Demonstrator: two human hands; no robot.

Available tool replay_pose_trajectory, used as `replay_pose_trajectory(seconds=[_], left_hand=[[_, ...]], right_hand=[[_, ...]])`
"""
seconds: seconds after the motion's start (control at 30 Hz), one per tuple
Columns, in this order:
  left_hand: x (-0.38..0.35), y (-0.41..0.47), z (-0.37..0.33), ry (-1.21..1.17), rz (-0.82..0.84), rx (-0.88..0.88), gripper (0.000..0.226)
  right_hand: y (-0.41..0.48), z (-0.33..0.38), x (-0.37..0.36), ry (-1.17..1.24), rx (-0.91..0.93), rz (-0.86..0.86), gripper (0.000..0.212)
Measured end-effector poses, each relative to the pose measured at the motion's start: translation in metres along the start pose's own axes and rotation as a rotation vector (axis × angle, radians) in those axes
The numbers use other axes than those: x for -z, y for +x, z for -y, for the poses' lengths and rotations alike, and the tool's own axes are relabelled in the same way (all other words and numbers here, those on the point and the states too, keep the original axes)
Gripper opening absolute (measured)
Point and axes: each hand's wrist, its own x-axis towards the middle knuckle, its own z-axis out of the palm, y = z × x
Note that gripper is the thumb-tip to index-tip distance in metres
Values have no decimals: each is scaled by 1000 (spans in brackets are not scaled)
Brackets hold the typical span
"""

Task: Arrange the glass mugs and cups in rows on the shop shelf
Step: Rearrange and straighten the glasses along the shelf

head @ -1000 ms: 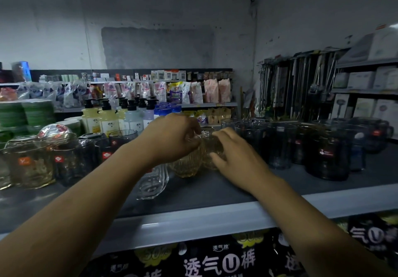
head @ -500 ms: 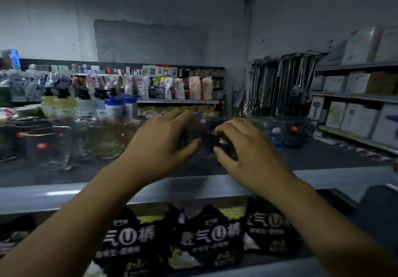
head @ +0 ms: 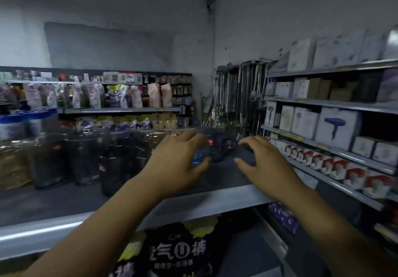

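Dark and tinted glass mugs [head: 86, 158] stand in blurred rows along the left and middle of the grey shop shelf [head: 215, 203]. My left hand [head: 176, 160] curls its fingers and thumb round a bluish glass mug [head: 201, 155] near the shelf's right end. Just behind it stand a few dark mugs [head: 224, 145], one with a red label. My right hand [head: 262, 162] hovers to their right over bare shelf, fingers spread and bent, with nothing in it.
A side rack on the right holds white boxed appliances [head: 336, 125] and red-and-white boxes [head: 353, 173]. Long-handled tools [head: 237, 95] hang in the corner. Dark printed packs [head: 178, 253] sit below the shelf. Bagged goods [head: 120, 97] fill the far shelves.
The view has swung right along the shelf. Both hands moved from the amber cups to the dark mugs at the right end and have drawn apart.
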Motion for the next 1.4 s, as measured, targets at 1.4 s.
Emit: replay_pose_trajectory(seconds=[1.4], left_hand=[[-120,255,21,-262,405,269,74]], right_hand=[[212,-192,-38,623,286,-18,12]])
